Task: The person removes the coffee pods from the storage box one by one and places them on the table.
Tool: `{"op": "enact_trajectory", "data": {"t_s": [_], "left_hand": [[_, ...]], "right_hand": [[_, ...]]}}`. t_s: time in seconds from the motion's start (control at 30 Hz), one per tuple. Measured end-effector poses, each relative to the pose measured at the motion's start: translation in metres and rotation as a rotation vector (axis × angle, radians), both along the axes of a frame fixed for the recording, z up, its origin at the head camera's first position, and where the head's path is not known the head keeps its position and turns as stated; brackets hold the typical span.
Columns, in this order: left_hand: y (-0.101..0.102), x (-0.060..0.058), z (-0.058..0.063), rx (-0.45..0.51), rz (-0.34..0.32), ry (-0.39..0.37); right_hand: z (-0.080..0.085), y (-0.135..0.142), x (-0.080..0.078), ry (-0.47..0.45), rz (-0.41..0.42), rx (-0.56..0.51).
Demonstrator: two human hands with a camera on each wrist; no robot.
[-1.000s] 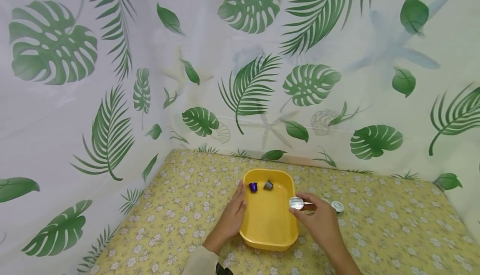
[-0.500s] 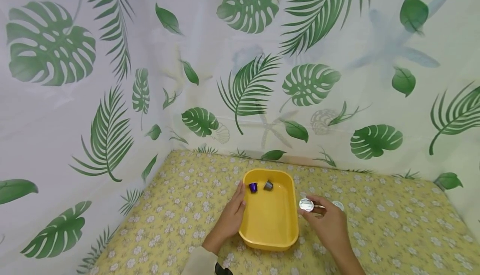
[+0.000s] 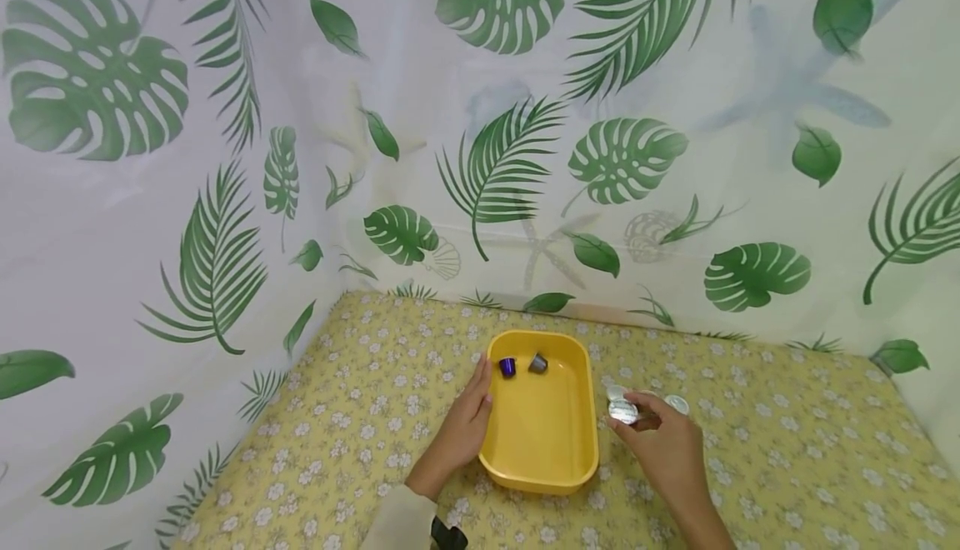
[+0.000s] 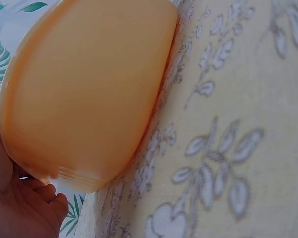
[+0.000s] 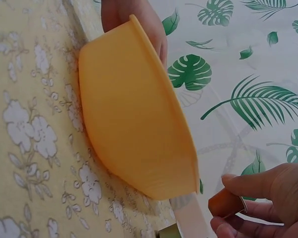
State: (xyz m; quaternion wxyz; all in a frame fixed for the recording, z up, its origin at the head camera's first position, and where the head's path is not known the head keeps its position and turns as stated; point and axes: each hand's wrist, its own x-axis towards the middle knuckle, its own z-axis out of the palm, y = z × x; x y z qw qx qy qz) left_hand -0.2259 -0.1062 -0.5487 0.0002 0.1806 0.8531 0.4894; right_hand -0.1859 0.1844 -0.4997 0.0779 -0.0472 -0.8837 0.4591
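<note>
A yellow plastic tub (image 3: 536, 433) stands in front of me, with a dark purple coffee capsule (image 3: 507, 367) and a grey coffee capsule (image 3: 537, 363) lying at its far end. My left hand (image 3: 463, 417) holds the tub's left side, fingers along the outer wall and thumb at the rim. Just right of the tub, my right hand (image 3: 666, 442) pinches a coffee capsule (image 5: 225, 203) between thumb and fingers. Its body is orange-brown, and its silver lid faces me in the head view. Another silver lid (image 3: 616, 391) shows right behind it.
Beyond my right hand, a further capsule with a pale lid (image 3: 677, 404) is on the flowered yellow tablecloth (image 3: 375, 417). An olive-green capsule (image 5: 169, 232) appears low in the right wrist view. A leaf-printed white curtain (image 3: 480, 158) closes off the back and left.
My right hand has moved right with the capsule, from over the tub's right rim to beside the tub. The left hand keeps its place. The head view has tilted slightly downward.
</note>
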Motion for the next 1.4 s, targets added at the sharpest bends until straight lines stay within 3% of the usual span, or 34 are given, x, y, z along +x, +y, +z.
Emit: {"op": "enact_trajectory", "data": {"t_s": [0.17, 0.73, 1.4], "left_hand": [[0.001, 0.001, 0.000, -0.001, -0.005, -0.003], [0.000, -0.002, 0.002, 0.009, -0.017, -0.025], [0.000, -0.001, 0.003, 0.000, -0.016, -0.022]], "right_hand": [[-0.006, 0.004, 0.002, -0.027, -0.009, 0.047], [-0.021, 0.008, -0.002, -0.048, 0.009, 0.014], [-0.033, 0.011, -0.016, -0.023, 0.079, 0.145]]}}
